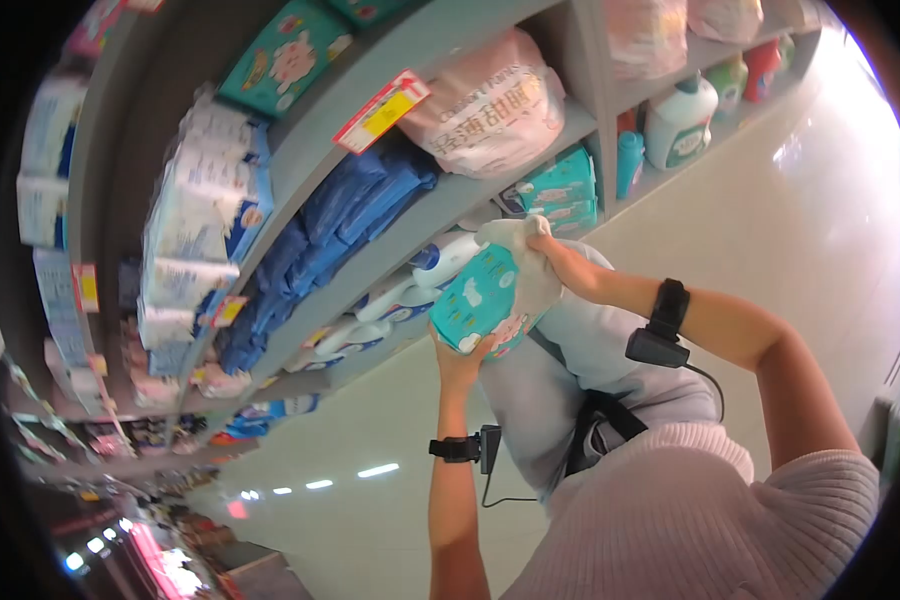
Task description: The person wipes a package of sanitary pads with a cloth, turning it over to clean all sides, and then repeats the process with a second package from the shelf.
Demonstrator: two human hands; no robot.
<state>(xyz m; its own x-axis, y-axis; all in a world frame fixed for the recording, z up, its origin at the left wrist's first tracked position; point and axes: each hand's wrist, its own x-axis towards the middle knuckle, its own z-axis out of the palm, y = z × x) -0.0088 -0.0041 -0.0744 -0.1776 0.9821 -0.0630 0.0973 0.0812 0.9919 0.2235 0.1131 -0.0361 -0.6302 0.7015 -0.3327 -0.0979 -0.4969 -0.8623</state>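
One teal pack (473, 297) between left fingers (484, 347), one pale cloth (533, 277) tight between right fingers (540, 242)

we count two hands (460, 354), one hand-held teal pack (476, 300), one beige cloth (536, 280), two black wristbands (667, 308), one turquoise bottle (629, 165).

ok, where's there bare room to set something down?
Bare floor between the white bottle and right forearm; more between left forearm and shelving. Crowded: around the blue packs and pink bag; also between left hand and right hand, filled by teal pack and beige cloth.
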